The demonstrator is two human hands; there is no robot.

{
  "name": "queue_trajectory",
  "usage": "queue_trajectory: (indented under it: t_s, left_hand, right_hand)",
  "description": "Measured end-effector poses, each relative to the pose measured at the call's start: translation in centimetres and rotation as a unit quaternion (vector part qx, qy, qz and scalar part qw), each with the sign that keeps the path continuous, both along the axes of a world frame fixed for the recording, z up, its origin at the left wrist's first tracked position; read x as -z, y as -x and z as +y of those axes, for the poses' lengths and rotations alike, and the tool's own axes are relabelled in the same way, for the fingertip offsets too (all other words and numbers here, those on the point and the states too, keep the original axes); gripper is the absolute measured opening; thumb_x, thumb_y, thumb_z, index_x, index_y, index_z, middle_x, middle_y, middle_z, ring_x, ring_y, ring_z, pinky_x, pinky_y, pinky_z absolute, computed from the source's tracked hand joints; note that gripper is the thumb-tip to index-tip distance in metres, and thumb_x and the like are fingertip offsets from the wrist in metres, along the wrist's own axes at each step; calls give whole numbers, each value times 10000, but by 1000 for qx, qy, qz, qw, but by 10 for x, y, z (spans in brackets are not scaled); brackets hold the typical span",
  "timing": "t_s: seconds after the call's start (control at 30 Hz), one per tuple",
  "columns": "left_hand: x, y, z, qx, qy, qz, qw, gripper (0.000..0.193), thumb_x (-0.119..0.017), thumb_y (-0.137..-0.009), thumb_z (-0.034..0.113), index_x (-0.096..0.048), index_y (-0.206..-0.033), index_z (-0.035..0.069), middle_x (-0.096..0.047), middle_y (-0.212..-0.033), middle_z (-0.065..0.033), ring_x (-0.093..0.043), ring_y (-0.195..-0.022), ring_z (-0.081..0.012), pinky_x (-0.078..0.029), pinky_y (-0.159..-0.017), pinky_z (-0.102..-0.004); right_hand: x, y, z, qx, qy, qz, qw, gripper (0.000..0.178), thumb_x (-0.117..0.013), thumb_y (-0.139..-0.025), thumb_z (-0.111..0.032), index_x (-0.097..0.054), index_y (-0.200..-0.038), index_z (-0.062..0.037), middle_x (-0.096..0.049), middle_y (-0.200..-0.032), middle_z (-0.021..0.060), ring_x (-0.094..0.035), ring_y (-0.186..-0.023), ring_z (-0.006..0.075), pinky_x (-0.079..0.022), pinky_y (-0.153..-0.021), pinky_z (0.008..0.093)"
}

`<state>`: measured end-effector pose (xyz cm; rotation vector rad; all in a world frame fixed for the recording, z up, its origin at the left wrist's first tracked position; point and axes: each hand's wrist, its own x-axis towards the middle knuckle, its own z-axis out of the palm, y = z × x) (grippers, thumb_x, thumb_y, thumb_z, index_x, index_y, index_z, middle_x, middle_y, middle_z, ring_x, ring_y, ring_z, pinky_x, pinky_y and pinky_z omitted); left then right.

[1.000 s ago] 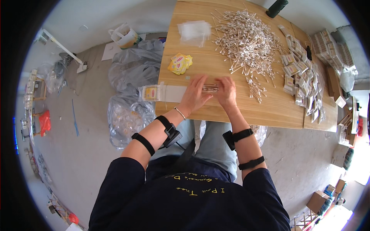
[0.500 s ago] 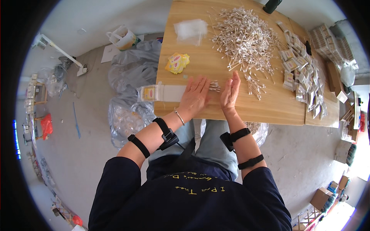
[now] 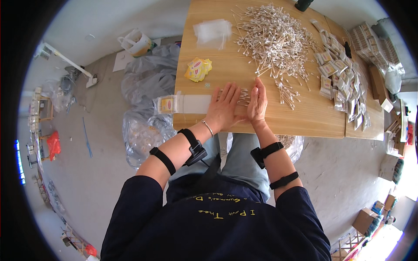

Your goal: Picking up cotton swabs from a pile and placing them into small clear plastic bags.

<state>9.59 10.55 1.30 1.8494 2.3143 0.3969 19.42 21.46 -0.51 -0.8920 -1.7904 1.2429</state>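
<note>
My left hand (image 3: pixel 224 108) lies flat, fingers outstretched, over a small row of cotton swabs (image 3: pixel 243 96) near the table's front edge. My right hand (image 3: pixel 257 102) stands on its side with straight fingers, its palm against or close to the swabs' right ends. Left of my left hand a whitish translucent strip (image 3: pixel 196 104) lies flat; part of it is hidden under the hand. At its left end a clear pack of swabs with a yellow label (image 3: pixel 166 105) juts over the table's left edge. Just right of my right hand is a loose cluster of swabs (image 3: pixel 287 94).
A big heap of cotton swabs (image 3: pixel 276 39) covers the table's far middle. Yellow cards (image 3: pixel 198 69) and clear plastic bags (image 3: pixel 212 32) lie at the left. Many filled packs (image 3: pixel 342 80) are piled at the right. Grey plastic sacks (image 3: pixel 148 82) stand beside the table's left edge.
My right hand has shifted slightly left, nearer my left hand. Between them, more of the swab row shows beside my left fingers.
</note>
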Motion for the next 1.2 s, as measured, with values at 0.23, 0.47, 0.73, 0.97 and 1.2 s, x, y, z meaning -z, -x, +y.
queue_trajectory:
  t_s: [0.23, 0.47, 0.73, 0.97, 1.2]
  left_hand:
    - [11, 20, -6, -117, -274, -191, 935, 767, -628, -871, 279, -229, -1459, -11, -285, -1482, -258, -262, -1396, -377, -213, -1138, -488]
    - [19, 13, -2, -148, -327, -442, 822, 506, -465, -982, 153, -302, -1427, -27, -391, -1429, -239, -369, -1346, -334, -317, -1095, -365]
    - [25, 20, -3, -187, -383, -545, 722, 462, -361, -1037, 258, -371, -1404, -22, -426, -1410, -189, -411, -1299, -242, -308, -1086, -328]
    - [26, 30, -5, -185, -376, -535, 734, 544, -338, -1035, 364, -375, -1396, -42, -447, -1401, -195, -405, -1314, -251, -301, -1090, -331]
    - [23, 17, -6, -167, -326, -512, 777, 630, -320, -1024, 447, -361, -1399, -57, -408, -1431, -222, -377, -1343, -281, -285, -1102, -348]
  right_hand:
    - [5, 8, -7, 31, 40, 86, 995, 454, -373, -1026, -262, -389, -1354, 51, -388, -1435, 223, -395, -1318, 309, -316, -1082, 363]
    - [11, 34, -20, 7, 56, 95, 994, 424, -374, -1030, -232, -405, -1362, 30, -443, -1389, 168, -371, -1321, 232, -299, -1077, 325]
    - [6, 29, -7, -117, -232, -169, 951, 333, -522, -852, -17, -537, -1184, -35, -586, -1098, 146, -480, -1124, 375, -288, -1073, 507]
    - [-4, 30, -16, -33, -142, -76, 986, 332, -480, -898, -23, -514, -1228, -13, -561, -1155, 183, -493, -1134, 346, -339, -1050, 428]
    - [7, 42, -25, -22, -17, 34, 999, 363, -375, -1022, -168, -464, -1326, 10, -548, -1216, 110, -488, -1054, 159, -382, -956, 292]
